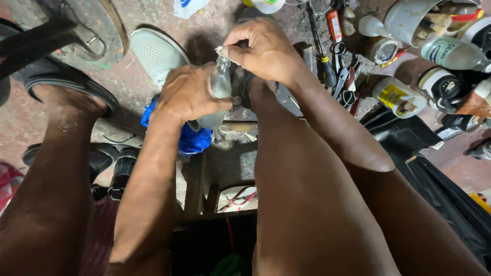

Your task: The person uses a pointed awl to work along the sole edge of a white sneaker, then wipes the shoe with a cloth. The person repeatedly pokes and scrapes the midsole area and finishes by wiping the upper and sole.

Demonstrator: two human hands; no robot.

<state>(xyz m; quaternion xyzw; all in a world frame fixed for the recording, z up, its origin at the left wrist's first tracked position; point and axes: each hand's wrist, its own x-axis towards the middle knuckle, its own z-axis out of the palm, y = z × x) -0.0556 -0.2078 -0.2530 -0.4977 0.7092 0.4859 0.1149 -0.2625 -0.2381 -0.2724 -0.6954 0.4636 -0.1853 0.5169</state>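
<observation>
My left hand (pixel 186 94) grips the body of a small clear plastic bottle (pixel 220 83) held upright above the floor. My right hand (pixel 261 48) pinches the bottle's tip between thumb and fingers; the cap or nozzle is hidden under my fingertips. A blue plastic bag (pixel 192 138) lies just below my left hand. Behind my left hand a white mesh shoe (pixel 156 53) rests on the floor. My bare knees and forearms fill the lower part of the view.
Screwdrivers, scissors and other tools (pixel 332 56) lie at the upper right beside several glue bottles and tubs (pixel 396 94). A black sandal (pixel 66 82) is on my left foot. A wooden stand (pixel 197 189) sits between my legs. Black sheet material (pixel 409 143) lies right.
</observation>
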